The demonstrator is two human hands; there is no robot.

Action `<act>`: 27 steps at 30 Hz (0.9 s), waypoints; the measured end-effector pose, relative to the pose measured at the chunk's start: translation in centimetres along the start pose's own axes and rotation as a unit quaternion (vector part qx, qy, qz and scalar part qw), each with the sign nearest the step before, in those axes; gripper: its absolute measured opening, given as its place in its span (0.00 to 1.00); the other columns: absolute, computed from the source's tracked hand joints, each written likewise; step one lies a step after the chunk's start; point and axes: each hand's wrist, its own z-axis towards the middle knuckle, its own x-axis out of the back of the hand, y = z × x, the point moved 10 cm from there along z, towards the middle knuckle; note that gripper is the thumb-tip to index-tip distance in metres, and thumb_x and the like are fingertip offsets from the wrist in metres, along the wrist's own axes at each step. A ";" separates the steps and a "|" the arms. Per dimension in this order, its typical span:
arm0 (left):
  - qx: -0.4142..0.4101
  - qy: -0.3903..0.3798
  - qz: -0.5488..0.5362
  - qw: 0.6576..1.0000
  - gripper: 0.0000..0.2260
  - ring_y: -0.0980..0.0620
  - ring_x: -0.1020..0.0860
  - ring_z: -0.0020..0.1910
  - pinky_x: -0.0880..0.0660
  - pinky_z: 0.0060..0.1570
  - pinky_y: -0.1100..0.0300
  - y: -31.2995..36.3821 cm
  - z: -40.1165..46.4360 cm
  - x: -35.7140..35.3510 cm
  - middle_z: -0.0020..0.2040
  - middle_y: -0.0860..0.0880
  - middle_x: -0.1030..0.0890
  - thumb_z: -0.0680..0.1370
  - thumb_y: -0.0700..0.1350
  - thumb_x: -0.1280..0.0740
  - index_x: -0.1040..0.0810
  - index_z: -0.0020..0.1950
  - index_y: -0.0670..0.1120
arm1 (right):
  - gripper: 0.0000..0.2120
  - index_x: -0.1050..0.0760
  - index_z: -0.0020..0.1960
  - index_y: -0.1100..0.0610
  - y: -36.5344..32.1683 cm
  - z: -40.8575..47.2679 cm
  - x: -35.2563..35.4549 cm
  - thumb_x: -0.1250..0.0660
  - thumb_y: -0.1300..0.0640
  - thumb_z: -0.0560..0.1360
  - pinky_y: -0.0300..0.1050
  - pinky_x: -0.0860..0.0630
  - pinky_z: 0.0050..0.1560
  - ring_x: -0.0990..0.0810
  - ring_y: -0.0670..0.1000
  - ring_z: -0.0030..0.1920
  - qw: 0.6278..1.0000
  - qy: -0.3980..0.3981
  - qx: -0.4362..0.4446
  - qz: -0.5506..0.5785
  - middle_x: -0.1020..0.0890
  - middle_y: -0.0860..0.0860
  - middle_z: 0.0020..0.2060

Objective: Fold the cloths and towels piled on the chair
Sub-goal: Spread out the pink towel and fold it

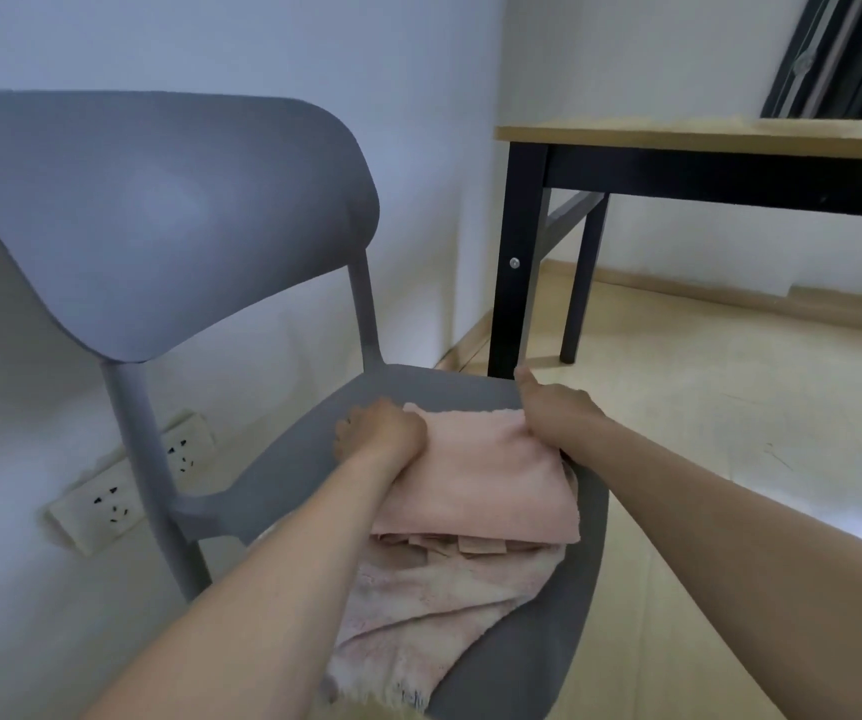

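A folded pink towel [481, 475] lies on top of a pile on the seat of a grey plastic chair [283, 459]. My left hand [379, 431] grips the towel's far left edge with curled fingers. At the far right corner my right hand [556, 413] holds the towel, thumb raised and fingers tucked under the edge. Beneath it lie more folded pinkish cloths [462, 545] and a rumpled, paler pink towel [418, 615] that spreads toward the seat's front edge.
The chair's back [159, 215] stands against a white wall with two power sockets [122, 491] low down. A wooden table with black legs [514, 252] stands to the right. Pale wood floor [730, 433] lies right of the chair.
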 end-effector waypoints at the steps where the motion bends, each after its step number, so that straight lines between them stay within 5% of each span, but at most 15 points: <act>1: 0.000 0.000 0.017 1.000 0.22 0.37 0.34 0.68 0.35 0.65 0.47 0.0 0.2 -0.2 0.69 0.40 0.30 0.79 0.53 0.48 0.30 0.69 0.44 | 0.37 0.39 0.74 0.57 0.1 0.2 -0.3 0.61 0.33 0.77 0.53 0.30 0.62 0.30 0.59 0.63 1.000 -0.012 0.000 -0.009 0.29 0.60 0.65; 5: -0.017 -0.003 -0.031 0.999 0.16 0.38 0.34 0.67 0.38 0.67 0.44 0.3 -0.3 -0.2 0.63 0.43 0.26 0.80 0.55 0.47 0.27 0.58 0.47 | 0.17 0.29 0.62 0.59 0.7 -0.4 -1.6 0.42 0.50 0.78 0.44 0.28 0.42 0.24 0.55 0.44 0.979 -0.123 -0.020 0.159 0.24 0.56 0.47; 7: -0.035 -0.006 -0.089 0.995 0.11 0.39 0.29 0.62 0.35 0.65 0.43 0.4 -0.5 -0.3 0.52 0.47 0.23 0.80 0.56 0.44 0.30 0.46 0.50 | 0.12 0.28 0.58 0.60 1.1 -0.6 -1.6 0.38 0.57 0.76 0.45 0.26 0.44 0.23 0.55 0.43 0.974 -0.131 -0.024 0.184 0.23 0.57 0.46; 10: -0.058 -0.020 -0.200 0.978 0.09 0.47 0.24 0.48 0.27 0.55 0.50 1.0 -1.0 -0.1 0.44 0.50 0.24 0.78 0.54 0.39 0.31 0.44 0.49 | 0.15 0.30 0.60 0.60 1.2 -0.7 -1.2 0.36 0.63 0.74 0.47 0.22 0.51 0.22 0.57 0.47 0.980 -0.096 -0.021 0.171 0.23 0.58 0.50; 12: -0.070 -0.023 -0.261 0.962 0.07 0.52 0.26 0.41 0.28 0.42 0.57 1.4 -1.8 0.5 0.45 0.49 0.24 0.78 0.50 0.37 0.30 0.46 0.48 | 0.19 0.31 0.64 0.59 0.9 -1.3 -0.9 0.35 0.64 0.73 0.53 0.21 0.54 0.21 0.58 0.50 0.980 -0.086 -0.016 0.178 0.23 0.59 0.51; 16: -0.119 0.028 -0.299 0.946 0.06 0.56 0.27 0.44 0.30 0.39 0.64 2.3 -3.5 4.1 0.48 0.51 0.25 0.80 0.44 0.40 0.28 0.55 0.46 | 0.12 0.27 0.59 0.62 -0.7 -3.1 0.6 0.35 0.64 0.76 0.45 0.22 0.39 0.21 0.53 0.44 0.958 -0.094 0.019 0.270 0.21 0.55 0.46; 19: -0.145 0.054 -0.311 0.938 0.10 0.58 0.26 0.45 0.31 0.39 0.68 2.6 -5.2 7.3 0.51 0.51 0.24 0.80 0.41 0.41 0.26 0.60 0.46 | 0.14 0.25 0.61 0.63 -2.1 -5.2 2.6 0.33 0.62 0.76 0.46 0.23 0.50 0.20 0.54 0.52 0.945 -0.108 0.065 0.302 0.19 0.55 0.52; 22: -0.151 0.036 -0.320 0.935 0.08 0.53 0.26 0.42 0.30 0.39 0.62 2.5 -7.2 10.1 0.42 0.51 0.22 0.77 0.38 0.39 0.21 0.50 0.46 | 0.10 0.24 0.57 0.60 -3.5 -8.6 4.7 0.32 0.61 0.76 0.49 0.25 0.60 0.22 0.55 0.56 0.926 -0.134 0.108 0.336 0.20 0.55 0.54; 27: -0.157 -0.008 -0.324 0.933 0.09 0.49 0.31 0.36 0.33 0.40 0.56 2.2 -12.1 13.1 0.33 0.49 0.28 0.77 0.38 0.40 0.26 0.38 0.46 | 0.09 0.24 0.54 0.60 -5.5 -15.5 7.8 0.32 0.59 0.75 0.47 0.23 0.53 0.21 0.52 0.47 0.892 -0.177 0.189 0.371 0.19 0.54 0.46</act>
